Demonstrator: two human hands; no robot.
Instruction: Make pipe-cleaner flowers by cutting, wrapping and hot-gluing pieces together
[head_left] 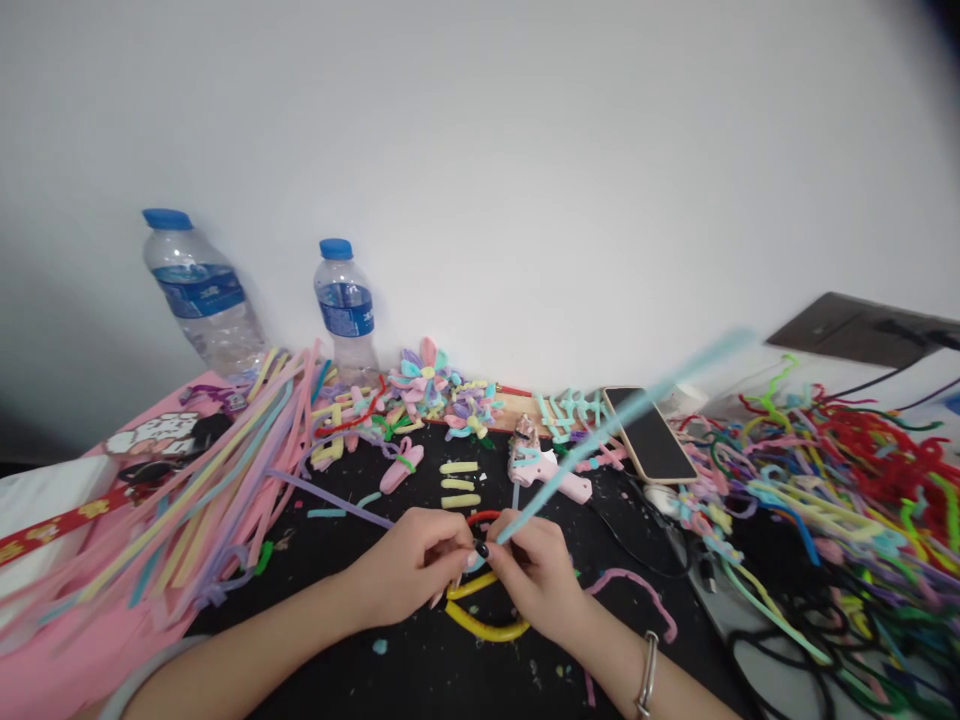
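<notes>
A light blue pipe cleaner [592, 450] slants up and to the right from between my hands. My right hand [541, 578] pinches it near its lower end. My left hand [420, 562] meets the right one there, thumb and fingertips closed on the same end, which the fingers partly hide. Beneath the hands lies a yellow-handled tool [487, 630] with some red on it, mostly covered. Just beyond them, three short pale yellow pipe cleaner pieces [460, 484] lie in a column. A pink glue gun [564, 480] rests on the black mat behind my right hand.
Long pastel pipe cleaners [225, 470] spread over the left side. A tangled colourful heap [847, 480] covers the right, near a phone [651, 435]. Two water bottles [346, 310] and finished pipe cleaner flowers [427, 375] stand or lie along the wall. A black cable [637, 560] crosses the mat.
</notes>
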